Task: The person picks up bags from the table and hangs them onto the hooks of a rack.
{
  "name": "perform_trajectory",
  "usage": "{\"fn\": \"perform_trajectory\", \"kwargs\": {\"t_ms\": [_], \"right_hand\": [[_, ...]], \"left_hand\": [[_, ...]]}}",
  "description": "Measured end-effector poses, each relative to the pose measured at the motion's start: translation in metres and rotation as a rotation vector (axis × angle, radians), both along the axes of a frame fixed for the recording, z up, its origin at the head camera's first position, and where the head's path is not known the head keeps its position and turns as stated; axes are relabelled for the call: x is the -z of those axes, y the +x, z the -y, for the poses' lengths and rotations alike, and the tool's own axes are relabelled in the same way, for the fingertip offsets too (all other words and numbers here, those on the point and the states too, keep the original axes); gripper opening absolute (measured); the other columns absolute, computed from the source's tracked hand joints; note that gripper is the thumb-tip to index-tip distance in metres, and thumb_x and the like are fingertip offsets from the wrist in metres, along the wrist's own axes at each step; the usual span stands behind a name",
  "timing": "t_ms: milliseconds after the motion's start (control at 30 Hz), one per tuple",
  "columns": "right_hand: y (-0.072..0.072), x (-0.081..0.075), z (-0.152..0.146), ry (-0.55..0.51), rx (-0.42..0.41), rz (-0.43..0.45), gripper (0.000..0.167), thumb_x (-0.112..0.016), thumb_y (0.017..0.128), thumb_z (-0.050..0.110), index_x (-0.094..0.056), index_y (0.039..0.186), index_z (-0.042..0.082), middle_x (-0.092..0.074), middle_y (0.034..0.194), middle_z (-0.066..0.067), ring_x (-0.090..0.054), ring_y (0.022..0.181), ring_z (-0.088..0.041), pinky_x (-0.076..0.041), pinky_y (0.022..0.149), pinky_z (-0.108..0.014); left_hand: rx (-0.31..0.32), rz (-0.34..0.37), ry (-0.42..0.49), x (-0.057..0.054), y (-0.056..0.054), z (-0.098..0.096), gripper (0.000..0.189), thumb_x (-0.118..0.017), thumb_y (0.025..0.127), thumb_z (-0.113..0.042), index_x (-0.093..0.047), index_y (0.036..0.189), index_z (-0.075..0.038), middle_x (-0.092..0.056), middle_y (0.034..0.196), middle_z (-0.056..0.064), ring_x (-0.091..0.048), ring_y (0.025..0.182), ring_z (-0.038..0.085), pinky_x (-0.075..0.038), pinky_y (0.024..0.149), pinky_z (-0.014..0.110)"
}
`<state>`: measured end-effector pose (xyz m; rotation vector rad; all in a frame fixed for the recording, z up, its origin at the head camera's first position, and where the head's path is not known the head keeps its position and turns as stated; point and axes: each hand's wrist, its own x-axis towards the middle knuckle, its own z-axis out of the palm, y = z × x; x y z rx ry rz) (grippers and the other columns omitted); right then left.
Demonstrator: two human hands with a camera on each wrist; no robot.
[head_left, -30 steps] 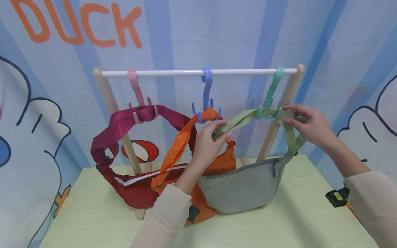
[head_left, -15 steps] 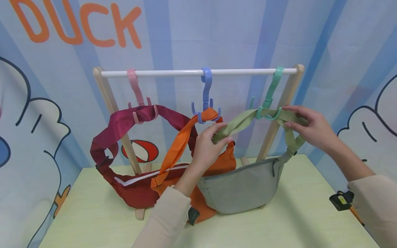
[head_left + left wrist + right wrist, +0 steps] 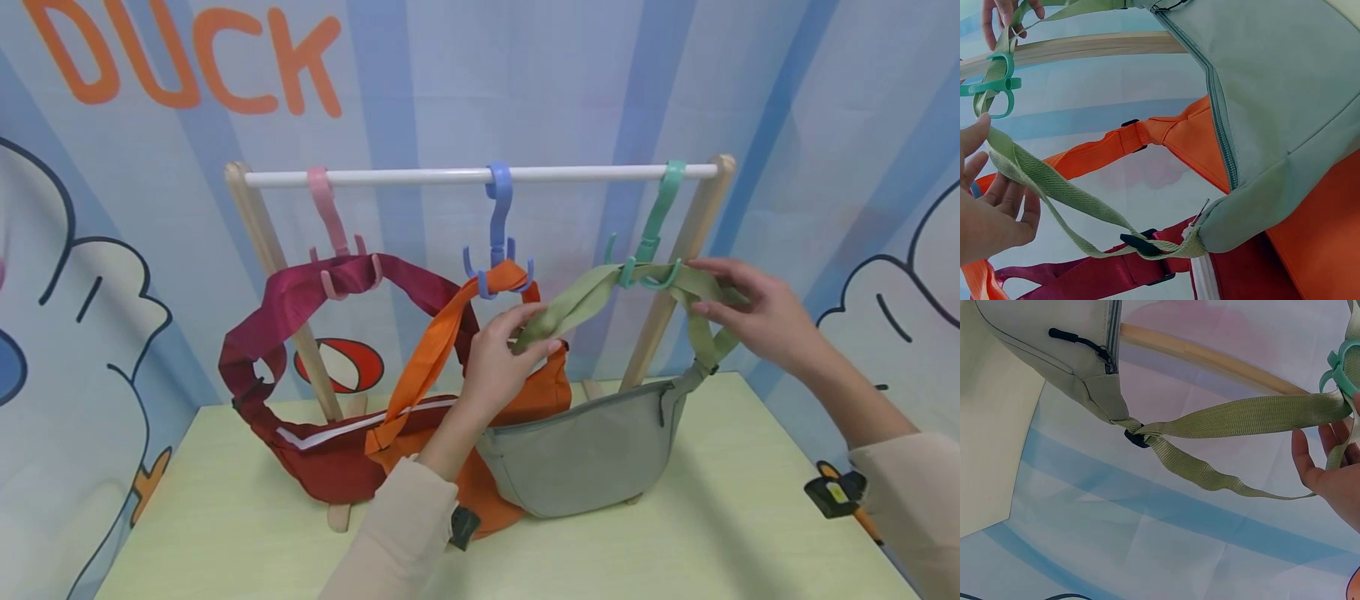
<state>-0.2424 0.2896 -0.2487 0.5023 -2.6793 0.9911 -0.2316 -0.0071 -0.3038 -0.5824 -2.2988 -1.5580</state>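
A grey waist bag (image 3: pixel 585 467) hangs at the right by its pale green strap (image 3: pixel 577 302), which lies in the prongs of the green hook (image 3: pixel 649 248). My left hand (image 3: pixel 495 358) holds the strap left of that hook, the webbing passing between thumb and fingers, as the left wrist view also shows at the twisted strap (image 3: pixel 1066 187). On the hook's other side, my right hand (image 3: pixel 761 315) holds the strap between thumb and fingers. Two layers of webbing (image 3: pixel 1247 417) run from there to a black buckle (image 3: pixel 1137 437) in the right wrist view.
A white rail (image 3: pixel 420 177) on wooden legs carries all the hooks. An orange bag (image 3: pixel 536 396) hangs from the blue hook (image 3: pixel 500 217), partly behind the grey one. From the pink hook (image 3: pixel 330 217) hangs a dark red bag (image 3: pixel 337 467). The pale table (image 3: pixel 225 533) lies beneath.
My right hand and forearm have shifted slightly right and down. The left hand has dipped a little. The strap stays in the green hook, and the bags have hardly moved.
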Motion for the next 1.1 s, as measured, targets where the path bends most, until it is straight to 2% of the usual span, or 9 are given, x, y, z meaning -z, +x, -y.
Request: {"fn": "perform_trajectory", "kwargs": {"t_ms": [33, 100, 267, 367, 633, 833, 1100], "right_hand": [[0.0, 0.0, 0.0, -0.001, -0.003, 0.001, 0.05, -0.059, 0.09, 0.017, -0.041, 0.137, 0.017, -0.048, 0.127, -0.011, -0.052, 0.11, -0.02, -0.047, 0.083, -0.032], [0.001, 0.0, -0.001, -0.007, -0.01, 0.005, 0.051, -0.059, 0.09, 0.016, -0.041, 0.137, 0.017, -0.047, 0.128, -0.011, -0.048, 0.114, -0.03, -0.046, 0.085, -0.032], [0.004, 0.004, -0.002, -0.047, -0.043, -0.001, 0.051, -0.06, 0.089, 0.011, -0.042, 0.136, 0.014, -0.048, 0.123, -0.01, -0.051, 0.104, -0.003, -0.042, 0.074, -0.008], [0.006, 0.006, -0.002, -0.061, -0.061, -0.011, 0.051, -0.06, 0.088, 0.009, -0.042, 0.136, 0.012, -0.048, 0.122, -0.011, -0.048, 0.1, 0.007, -0.042, 0.075, -0.008], [0.009, 0.008, -0.006, -0.085, -0.084, -0.016, 0.054, -0.059, 0.088, 0.007, -0.039, 0.138, 0.012, -0.043, 0.131, -0.014, -0.044, 0.105, 0.007, -0.042, 0.075, -0.008], [0.013, 0.014, -0.006, -0.093, -0.093, -0.037, 0.056, -0.062, 0.086, 0.002, -0.041, 0.137, 0.009, -0.04, 0.136, -0.015, -0.045, 0.105, 0.004, -0.044, 0.073, -0.01], [0.019, 0.017, -0.006, -0.103, -0.126, -0.053, 0.053, -0.061, 0.086, 0.001, -0.042, 0.135, 0.008, -0.029, 0.146, -0.004, -0.043, 0.112, 0.004, -0.044, 0.075, -0.011]], "left_hand": [[0.002, 0.005, 0.001, 0.001, 0.0, 0.0, 0.042, -0.069, 0.082, -0.018, -0.058, 0.122, -0.012, -0.06, 0.106, 0.006, -0.056, 0.094, 0.019, -0.048, 0.077, 0.032], [0.005, 0.016, 0.006, 0.003, 0.0, 0.0, 0.042, -0.069, 0.083, -0.018, -0.057, 0.123, -0.012, -0.06, 0.107, 0.006, -0.056, 0.094, 0.019, -0.048, 0.078, 0.032], [-0.002, 0.019, 0.0, 0.007, 0.001, 0.003, 0.044, -0.069, 0.083, -0.02, -0.056, 0.124, -0.013, -0.06, 0.109, 0.005, -0.055, 0.097, 0.018, -0.047, 0.081, 0.033], [-0.017, 0.015, -0.007, 0.01, 0.002, 0.004, 0.045, -0.069, 0.082, -0.021, -0.057, 0.124, -0.014, -0.06, 0.111, 0.004, -0.054, 0.1, 0.017, -0.045, 0.083, 0.035], [-0.019, 0.026, 0.023, 0.014, 0.007, 0.01, 0.046, -0.071, 0.08, -0.023, -0.057, 0.123, -0.013, -0.06, 0.11, 0.004, -0.055, 0.1, 0.017, -0.045, 0.082, 0.04], [0.014, 0.048, 0.042, 0.022, 0.01, 0.015, 0.048, -0.071, 0.081, -0.02, -0.056, 0.125, -0.012, -0.057, 0.117, 0.004, -0.053, 0.104, 0.021, -0.045, 0.083, 0.037], [0.017, 0.065, 0.08, 0.027, 0.013, 0.02, 0.049, -0.071, 0.081, -0.02, -0.055, 0.126, -0.011, -0.056, 0.12, 0.006, -0.05, 0.109, 0.025, -0.042, 0.088, 0.039]]}}
